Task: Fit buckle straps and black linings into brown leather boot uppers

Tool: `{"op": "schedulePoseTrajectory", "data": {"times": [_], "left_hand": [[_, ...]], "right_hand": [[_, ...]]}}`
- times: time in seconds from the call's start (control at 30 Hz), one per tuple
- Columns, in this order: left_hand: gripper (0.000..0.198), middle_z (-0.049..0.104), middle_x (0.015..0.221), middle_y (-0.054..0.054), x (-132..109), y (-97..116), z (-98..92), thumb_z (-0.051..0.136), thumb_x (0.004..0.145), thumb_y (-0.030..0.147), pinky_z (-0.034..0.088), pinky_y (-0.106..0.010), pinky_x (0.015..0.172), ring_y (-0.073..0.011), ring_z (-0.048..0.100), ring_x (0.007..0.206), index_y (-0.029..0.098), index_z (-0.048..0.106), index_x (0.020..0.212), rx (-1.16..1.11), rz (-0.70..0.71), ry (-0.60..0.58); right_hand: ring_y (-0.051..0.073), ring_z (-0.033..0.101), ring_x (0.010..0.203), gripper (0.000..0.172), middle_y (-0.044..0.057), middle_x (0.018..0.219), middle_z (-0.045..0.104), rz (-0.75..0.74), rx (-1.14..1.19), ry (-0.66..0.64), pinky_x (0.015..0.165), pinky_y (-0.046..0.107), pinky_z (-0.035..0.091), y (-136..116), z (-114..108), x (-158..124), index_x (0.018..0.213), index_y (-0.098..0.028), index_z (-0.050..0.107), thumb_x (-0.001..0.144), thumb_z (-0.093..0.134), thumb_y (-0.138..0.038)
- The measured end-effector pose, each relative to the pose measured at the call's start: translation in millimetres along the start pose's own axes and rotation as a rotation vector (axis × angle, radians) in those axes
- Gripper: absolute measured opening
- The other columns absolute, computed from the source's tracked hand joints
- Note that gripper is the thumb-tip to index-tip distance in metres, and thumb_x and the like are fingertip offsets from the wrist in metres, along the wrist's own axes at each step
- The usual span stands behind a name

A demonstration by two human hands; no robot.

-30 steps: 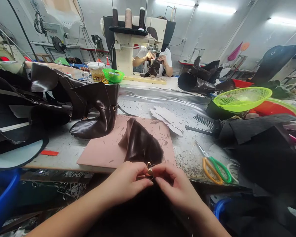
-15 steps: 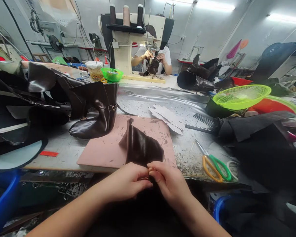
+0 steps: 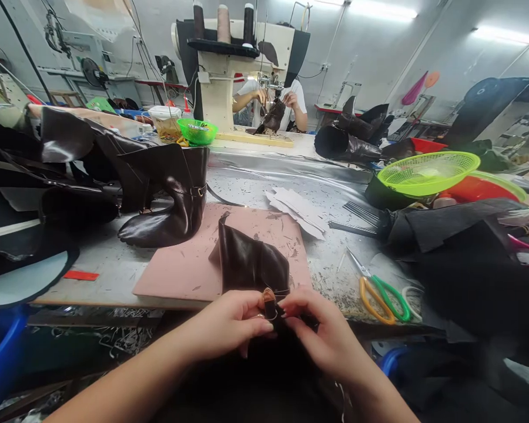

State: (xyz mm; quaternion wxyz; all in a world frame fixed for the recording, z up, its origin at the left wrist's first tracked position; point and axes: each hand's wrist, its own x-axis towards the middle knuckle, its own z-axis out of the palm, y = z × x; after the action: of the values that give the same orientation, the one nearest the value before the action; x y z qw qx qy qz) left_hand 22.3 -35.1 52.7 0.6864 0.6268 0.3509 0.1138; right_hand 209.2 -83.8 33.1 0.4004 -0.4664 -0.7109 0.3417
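Observation:
A dark brown leather boot upper [image 3: 251,258] lies partly on the pink pad [image 3: 176,267], its lower part hidden in the dark below the table edge. A short leather strap [image 3: 269,305] with a tan underside stands looped up through a thin metal buckle [image 3: 273,318]. My left hand [image 3: 233,320] is closed, thumb and fingers pinching the strap beside the buckle. On the other side, my right hand [image 3: 315,326] has its fingertips pinched at the dark strap piece; exactly what lies between them is partly hidden.
A finished-looking brown boot [image 3: 171,205] stands left of the pad. Scissors [image 3: 377,288] with orange and green handles lie at right, near white paper pieces [image 3: 296,208]. Black material [image 3: 467,270] is heaped at far right. Across the table, a person works at a sewing machine [image 3: 220,82].
The strap's looped end and the buckle have come into sight between my hands. My right hand has shifted slightly right, away from the left. The view has drifted a little.

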Motion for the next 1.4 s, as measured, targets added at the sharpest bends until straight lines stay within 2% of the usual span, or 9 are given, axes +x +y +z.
{"op": "schedulePoseTrajectory", "data": {"times": [0.2, 0.37, 0.5, 0.67, 0.83, 1.07, 1.17, 1.33, 1.4], "left_hand": [[0.011, 0.046, 0.067, 0.004, -1.9, -3.1, -0.4, 0.052, 0.075, 0.024, 0.044, -0.018, 0.045, -0.0082, 0.046, 0.055, 0.016, 0.057, 0.082, 0.07, 0.031, 0.03], [0.016, 0.049, 0.063, 0.005, 1.0, -5.3, 2.9, 0.061, 0.067, 0.024, 0.042, -0.017, 0.043, -0.0079, 0.045, 0.054, 0.015, 0.054, 0.078, -0.004, -0.054, 0.11], [0.018, 0.046, 0.06, 0.006, 1.7, -7.1, 4.7, 0.062, 0.069, 0.029, 0.039, -0.017, 0.041, -0.007, 0.043, 0.05, 0.015, 0.053, 0.074, 0.007, -0.038, 0.159], [0.021, 0.048, 0.061, 0.005, 0.7, -6.8, 5.7, 0.057, 0.074, 0.035, 0.037, -0.017, 0.042, -0.0078, 0.043, 0.051, 0.014, 0.054, 0.074, 0.075, -0.012, 0.122], [0.011, 0.046, 0.058, 0.006, -0.4, -3.6, 6.4, 0.054, 0.072, 0.023, 0.032, -0.015, 0.042, -0.0059, 0.038, 0.05, 0.014, 0.051, 0.067, 0.14, 0.008, 0.107], [0.012, 0.042, 0.055, 0.007, 1.4, -2.9, 9.3, 0.054, 0.069, 0.023, 0.031, -0.015, 0.042, -0.0054, 0.036, 0.048, 0.015, 0.047, 0.063, 0.055, 0.007, 0.12], [0.009, 0.041, 0.053, 0.007, 2.6, -3.9, 9.6, 0.052, 0.066, 0.019, 0.028, -0.015, 0.042, -0.0049, 0.035, 0.046, 0.015, 0.046, 0.061, 0.071, 0.023, 0.14], [0.011, 0.039, 0.052, 0.007, 4.8, -4.6, 8.7, 0.05, 0.062, 0.015, 0.027, -0.016, 0.043, -0.0059, 0.034, 0.05, 0.015, 0.042, 0.054, 0.194, 0.06, 0.14], [0.011, 0.039, 0.051, 0.007, 4.9, -4.7, 7.9, 0.05, 0.063, 0.015, 0.028, -0.016, 0.043, -0.006, 0.035, 0.049, 0.015, 0.042, 0.054, 0.219, 0.062, 0.144]], "right_hand": [[0.013, 0.058, 0.071, 0.015, 0.0, 0.076, 0.062, 0.028, 0.004, 0.056, 0.066, 0.025, 0.046, -5.0, 9.7, 2.5, 0.078, -0.021, 0.054, 0.075, 0.05, -0.008], [0.014, 0.058, 0.073, 0.019, 0.0, 0.078, 0.063, 0.063, -0.036, 0.013, 0.067, 0.025, 0.045, -7.1, 10.0, 0.9, 0.079, -0.021, 0.056, 0.077, 0.045, -0.006], [0.015, 0.058, 0.079, 0.017, 0.001, 0.083, 0.063, 0.167, 0.034, -0.005, 0.071, 0.026, 0.045, -13.9, 8.6, 3.3, 0.085, -0.02, 0.057, 0.075, 0.048, -0.01], [0.016, 0.057, 0.075, 0.007, 0.001, 0.078, 0.063, 0.26, -0.019, -0.034, 0.069, 0.028, 0.044, -19.9, 10.7, 10.5, 0.08, -0.02, 0.057, 0.077, 0.054, -0.025], [0.017, 0.053, 0.071, 0.009, 0.0, 0.072, 0.06, 0.242, -0.236, -0.047, 0.064, 0.029, 0.04, -21.9, 15.9, 15.6, 0.074, -0.02, 0.053, 0.08, 0.049, -0.024], [0.014, 0.055, 0.067, 0.003, -0.002, 0.071, 0.06, 0.256, -0.124, -0.063, 0.061, 0.025, 0.041, -22.2, 11.6, 17.7, 0.075, -0.02, 0.055, 0.075, 0.055, -0.023], [0.014, 0.054, 0.067, 0.003, -0.001, 0.069, 0.06, 0.196, -0.226, -0.018, 0.061, 0.026, 0.04, -22.7, 14.1, 16.3, 0.071, -0.02, 0.052, 0.074, 0.053, -0.019], [0.014, 0.05, 0.062, 0.009, 0.001, 0.065, 0.056, -0.149, -0.427, 0.09, 0.063, 0.03, 0.039, -22.8, 26.9, 16.5, 0.069, -0.019, 0.047, 0.077, 0.045, -0.016], [0.014, 0.05, 0.061, 0.011, 0.001, 0.065, 0.056, -0.227, -0.432, 0.135, 0.062, 0.029, 0.04, -20.8, 29.9, 18.0, 0.07, -0.019, 0.047, 0.08, 0.042, -0.017]]}}
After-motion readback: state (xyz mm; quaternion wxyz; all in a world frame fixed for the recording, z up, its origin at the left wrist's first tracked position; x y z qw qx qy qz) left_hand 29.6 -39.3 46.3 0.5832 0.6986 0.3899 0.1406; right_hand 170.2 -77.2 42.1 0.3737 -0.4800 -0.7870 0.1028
